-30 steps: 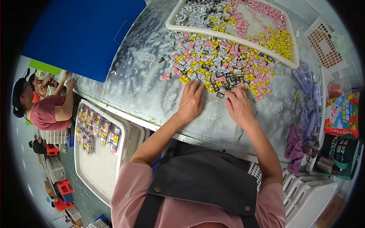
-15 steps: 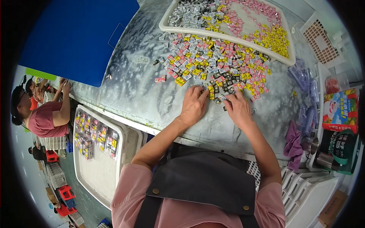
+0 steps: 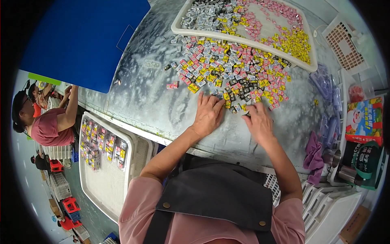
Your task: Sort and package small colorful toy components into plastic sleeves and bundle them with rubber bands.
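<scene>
Small box-shaped pieces in pink, yellow, black and white lie in a loose pile on the grey marbled table. My left hand rests on the table at the pile's near edge, fingers stretched forward and a little apart, fingertips beside a few white pieces. My right hand is just to the right, thumb and fingers bent together around a small dark piece that is mostly hidden. A yellow piece and a black-and-white row of pieces lie by its fingertips.
A white tray of colour-grouped pieces stands behind the pile. At left are a blue board and a lower tray with packed pieces. Clear purple plastic packs and a purple cloth lie right. A co-worker sits far left.
My right hand has shifted slightly right and toward me, and a yellow piece now shows at its fingertips. My left hand stays almost in place, its fingers a little straighter.
</scene>
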`<state>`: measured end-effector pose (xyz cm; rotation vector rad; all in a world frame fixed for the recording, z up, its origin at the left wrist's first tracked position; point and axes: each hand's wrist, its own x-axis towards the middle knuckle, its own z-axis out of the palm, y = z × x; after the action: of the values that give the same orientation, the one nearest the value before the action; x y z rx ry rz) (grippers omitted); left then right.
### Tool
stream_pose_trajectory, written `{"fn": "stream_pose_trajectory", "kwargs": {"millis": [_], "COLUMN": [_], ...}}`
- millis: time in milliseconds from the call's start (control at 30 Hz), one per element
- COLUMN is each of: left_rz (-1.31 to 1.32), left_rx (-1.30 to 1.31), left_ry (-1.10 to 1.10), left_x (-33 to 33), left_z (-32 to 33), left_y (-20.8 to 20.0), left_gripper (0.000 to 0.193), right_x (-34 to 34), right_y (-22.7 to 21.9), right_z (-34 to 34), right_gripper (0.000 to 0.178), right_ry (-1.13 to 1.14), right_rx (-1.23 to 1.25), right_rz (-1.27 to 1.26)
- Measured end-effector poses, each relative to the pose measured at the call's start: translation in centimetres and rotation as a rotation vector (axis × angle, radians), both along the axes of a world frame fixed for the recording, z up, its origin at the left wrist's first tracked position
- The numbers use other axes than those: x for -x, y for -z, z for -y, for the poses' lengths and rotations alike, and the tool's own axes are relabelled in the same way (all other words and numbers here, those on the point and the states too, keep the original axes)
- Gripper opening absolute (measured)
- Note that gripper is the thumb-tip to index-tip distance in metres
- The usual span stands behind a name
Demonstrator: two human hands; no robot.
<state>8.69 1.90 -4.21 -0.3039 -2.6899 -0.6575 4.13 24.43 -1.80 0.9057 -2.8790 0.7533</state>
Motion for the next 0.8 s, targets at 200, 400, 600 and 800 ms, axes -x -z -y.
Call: {"fn": "stream_pose_trajectory", "kwargs": {"millis": [200, 400, 600, 800], "left_rz": [0.024, 0.056, 0.034, -0.018], "left_rx": [-0.016, 0.04, 0.06, -0.021], "left_ry": [-0.003, 0.039, 0.069, 0.043], "left_x": [0.1, 1.0, 0.7, -0.1], "left_z": [0.3, 0.2, 0.1, -0.8], "left_y": [-0.3, -1.2, -1.2, -2.2], "left_gripper": [0.033, 0.031, 0.03, 0.025], "right_x": [1.9, 1.9, 0.5, 1.5], "right_y": [-0.2, 0.3, -0.3, -0.3], "right_z": [-0.6, 1.9, 1.8, -0.1], "right_gripper": [0.034, 0.035, 0.035, 0.036], "right_ry": [-0.08, -0.263, -0.215, -0.167], "right_rx": [-0.032, -0.018, 0.064, 0.128], "right_rz": [-0.208, -0.093, 0.042, 0.138]}}
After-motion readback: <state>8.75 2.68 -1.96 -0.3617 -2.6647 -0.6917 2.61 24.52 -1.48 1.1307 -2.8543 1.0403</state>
